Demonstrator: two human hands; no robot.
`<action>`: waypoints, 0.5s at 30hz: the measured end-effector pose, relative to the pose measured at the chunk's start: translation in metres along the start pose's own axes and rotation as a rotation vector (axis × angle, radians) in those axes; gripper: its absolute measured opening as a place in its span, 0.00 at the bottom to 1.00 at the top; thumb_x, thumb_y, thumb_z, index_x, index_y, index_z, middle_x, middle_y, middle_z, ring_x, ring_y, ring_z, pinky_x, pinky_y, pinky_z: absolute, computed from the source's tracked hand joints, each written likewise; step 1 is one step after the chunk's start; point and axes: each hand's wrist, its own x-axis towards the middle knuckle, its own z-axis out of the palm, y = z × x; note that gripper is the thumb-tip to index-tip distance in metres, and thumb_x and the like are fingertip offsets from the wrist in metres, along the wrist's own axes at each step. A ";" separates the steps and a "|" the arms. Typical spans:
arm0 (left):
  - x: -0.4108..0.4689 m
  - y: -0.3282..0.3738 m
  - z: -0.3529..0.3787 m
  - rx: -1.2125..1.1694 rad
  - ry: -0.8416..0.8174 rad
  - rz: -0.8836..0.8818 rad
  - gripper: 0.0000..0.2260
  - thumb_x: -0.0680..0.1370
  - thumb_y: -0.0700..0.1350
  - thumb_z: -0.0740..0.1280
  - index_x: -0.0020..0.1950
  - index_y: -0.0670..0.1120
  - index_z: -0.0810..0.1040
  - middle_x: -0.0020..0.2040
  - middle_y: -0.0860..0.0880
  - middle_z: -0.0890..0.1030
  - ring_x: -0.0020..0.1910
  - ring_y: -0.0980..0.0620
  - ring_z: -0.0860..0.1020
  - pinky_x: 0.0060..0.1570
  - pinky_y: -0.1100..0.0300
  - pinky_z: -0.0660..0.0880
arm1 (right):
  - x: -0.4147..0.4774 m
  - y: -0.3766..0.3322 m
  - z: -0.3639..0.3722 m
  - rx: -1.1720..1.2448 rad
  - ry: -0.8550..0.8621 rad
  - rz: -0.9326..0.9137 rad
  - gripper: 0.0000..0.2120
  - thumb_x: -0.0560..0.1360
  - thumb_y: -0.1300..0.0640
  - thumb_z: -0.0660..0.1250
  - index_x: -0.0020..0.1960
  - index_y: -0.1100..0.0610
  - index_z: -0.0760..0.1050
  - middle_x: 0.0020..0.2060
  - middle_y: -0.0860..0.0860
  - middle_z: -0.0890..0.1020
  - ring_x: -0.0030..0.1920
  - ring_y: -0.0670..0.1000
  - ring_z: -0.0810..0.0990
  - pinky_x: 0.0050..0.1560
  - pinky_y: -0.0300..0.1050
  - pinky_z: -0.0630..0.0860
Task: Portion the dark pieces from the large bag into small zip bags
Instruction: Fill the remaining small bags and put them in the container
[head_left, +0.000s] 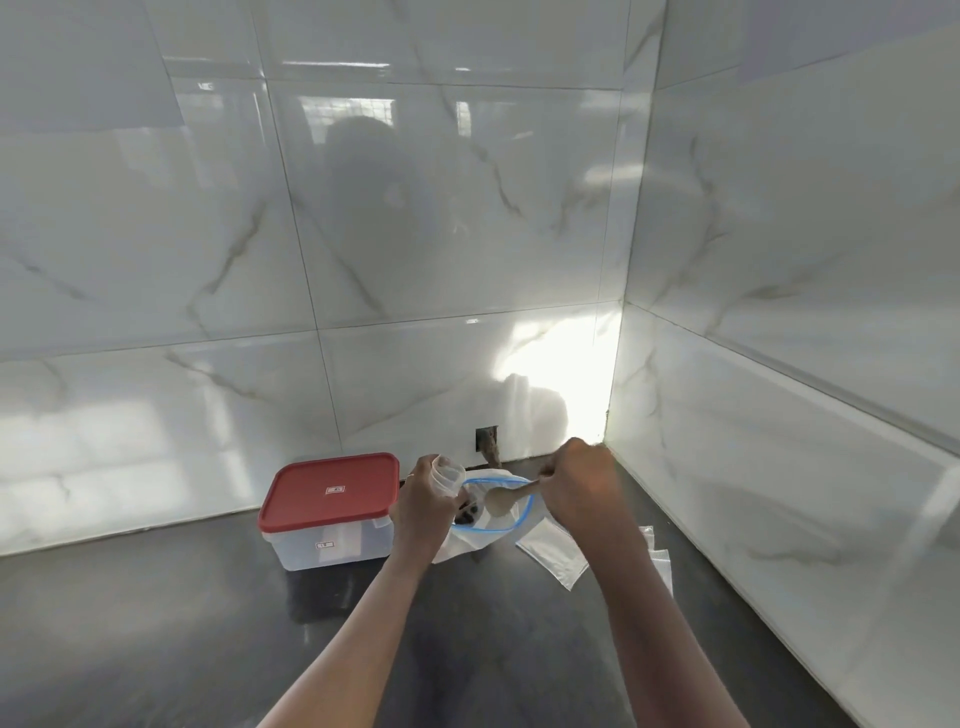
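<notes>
1. The left hand (421, 514) grips a small clear bag (448, 475) by its side, with the mouth up and rounded open, just above the left rim of the large bag (530, 506). It could be a thin cup rather than a bag; I cannot tell which.
2. The right hand (576, 483) is clenched round the handle of a pale spoon (501, 501), whose bowl hangs over the large bag's blue-zipped mouth.
3. The dark pieces (467, 515) lie low inside the large bag, which sits on the table (208, 623) near the wall corner, just right of a red-lidded box (332, 499).
4. Spare small zip bags (550, 553) lie flat on the table to the right, and the right forearm passes over them.
5. Neither hand holds the large bag, so a hard dig with the spoon could fold its soft wall or tip it, spilling pieces.
6. The small mouth is narrow and held by one hand, so a heaped or tilted spoon would likely drop pieces past it.
7. A low forearm could sweep the spare bags aside.
</notes>
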 end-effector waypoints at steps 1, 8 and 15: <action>0.000 0.000 0.001 0.011 -0.001 -0.007 0.18 0.70 0.45 0.72 0.59 0.47 0.74 0.48 0.52 0.81 0.51 0.46 0.78 0.49 0.57 0.70 | 0.001 0.001 0.010 -0.012 0.004 -0.030 0.13 0.74 0.67 0.59 0.55 0.63 0.78 0.50 0.59 0.80 0.48 0.56 0.80 0.40 0.41 0.73; -0.004 -0.005 0.004 0.053 -0.047 0.019 0.17 0.71 0.49 0.73 0.58 0.50 0.76 0.50 0.51 0.83 0.51 0.48 0.79 0.51 0.56 0.72 | 0.003 0.004 0.088 -0.048 -0.141 -0.149 0.15 0.75 0.69 0.56 0.54 0.65 0.79 0.52 0.60 0.82 0.53 0.58 0.81 0.39 0.41 0.64; -0.008 -0.002 0.007 0.038 -0.100 0.036 0.11 0.70 0.45 0.71 0.48 0.58 0.74 0.41 0.58 0.79 0.49 0.51 0.80 0.54 0.50 0.73 | 0.016 0.003 0.113 -0.116 -0.252 -0.104 0.16 0.75 0.70 0.56 0.59 0.64 0.76 0.58 0.59 0.78 0.58 0.58 0.78 0.50 0.48 0.74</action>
